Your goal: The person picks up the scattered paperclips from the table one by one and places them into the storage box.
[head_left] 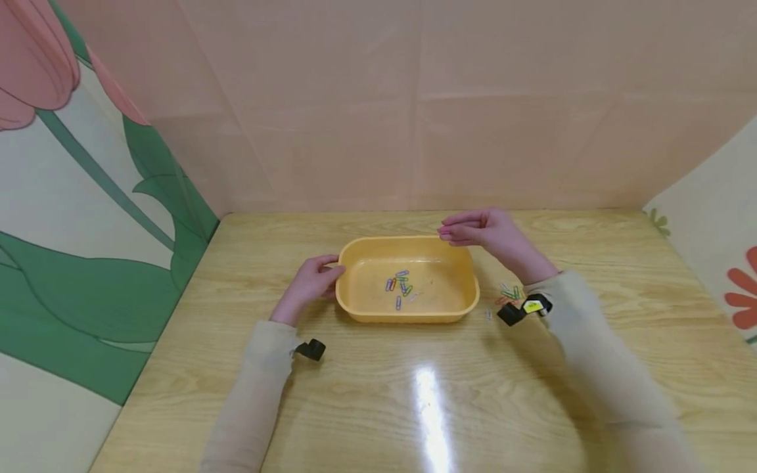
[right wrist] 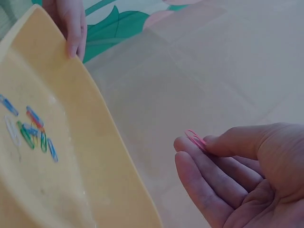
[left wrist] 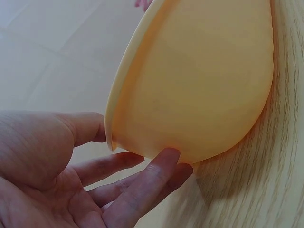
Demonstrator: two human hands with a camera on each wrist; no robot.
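A yellow plastic basin (head_left: 408, 316) stands on the wooden table, with several coloured paper clips (head_left: 403, 286) lying on its floor. My left hand (head_left: 311, 281) grips the basin's left end; in the left wrist view the thumb is at the rim and the fingers (left wrist: 164, 164) lie against the outer wall. Above the basin's far right corner, my right hand (head_left: 487, 233) pinches a pink paper clip (right wrist: 194, 138) between thumb and fingertips. White, blue, green and red clips (right wrist: 27, 129) show inside the basin in the right wrist view.
More paper clips (head_left: 510, 293) lie in a small group on the table (head_left: 367, 387) right of the basin, partly behind the right wrist's black camera strap (head_left: 513, 314). A pinkish wall covering (head_left: 414, 131) rises behind the table. Flower-patterned panels (head_left: 77, 263) flank both sides.
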